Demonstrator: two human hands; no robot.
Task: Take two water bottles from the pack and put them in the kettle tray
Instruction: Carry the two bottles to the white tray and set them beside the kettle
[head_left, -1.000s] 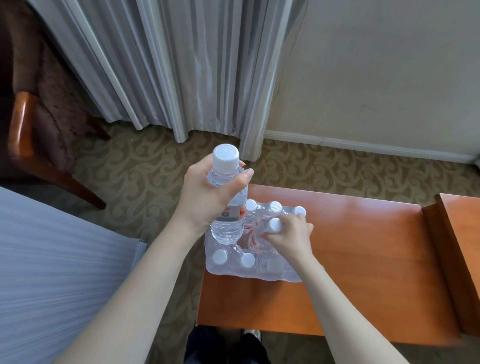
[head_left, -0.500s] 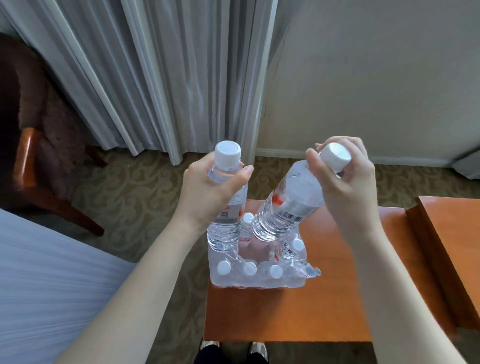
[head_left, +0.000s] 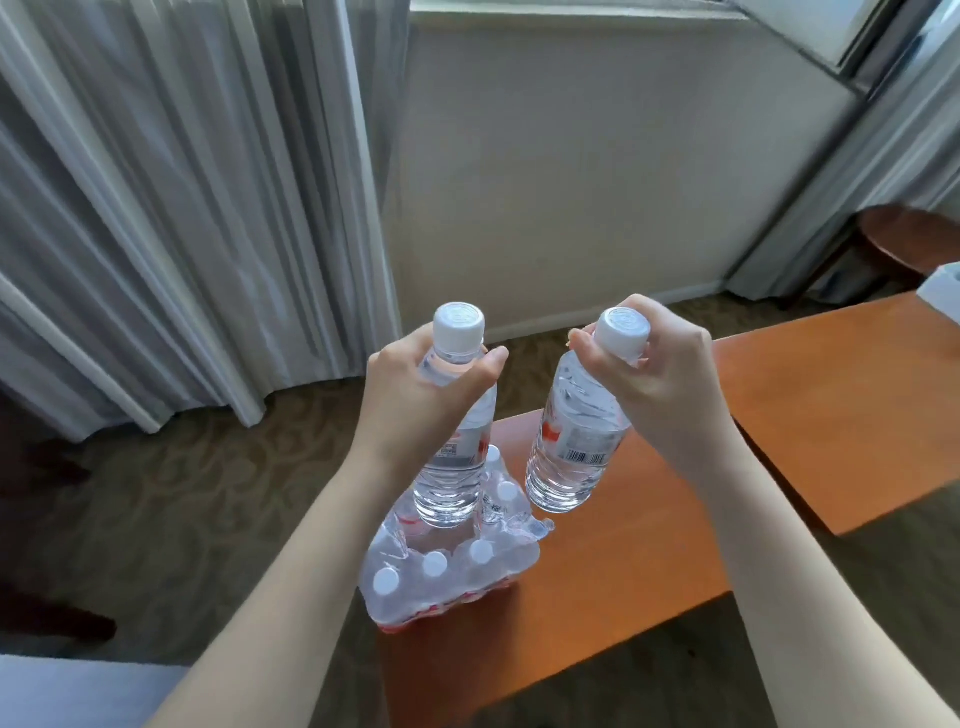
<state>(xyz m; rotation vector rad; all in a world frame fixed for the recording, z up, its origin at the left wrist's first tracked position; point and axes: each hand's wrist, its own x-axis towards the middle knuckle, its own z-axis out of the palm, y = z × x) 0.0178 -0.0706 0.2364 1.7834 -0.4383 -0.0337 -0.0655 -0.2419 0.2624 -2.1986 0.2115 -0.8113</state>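
My left hand (head_left: 415, 395) grips the neck of a clear water bottle (head_left: 452, 478) with a white cap, held upright above the pack. My right hand (head_left: 660, 379) holds a second water bottle (head_left: 571, 447) by its neck, nearly upright and clear of the pack. The plastic-wrapped pack of bottles (head_left: 447, 577) stands on the left end of the orange wooden table (head_left: 597, 587), its wrap torn open at the top. No kettle tray is in view.
A second, higher wooden surface (head_left: 841, 395) adjoins the table on the right, with a white object (head_left: 943, 288) at its far edge. Grey curtains (head_left: 182, 208) hang at the left and far right. Patterned carpet lies below. A white bed corner (head_left: 62, 696) shows bottom left.
My right hand has turned its bottle from tilted to nearly upright and moved it right, away from the pack. The view has swung up and to the right.
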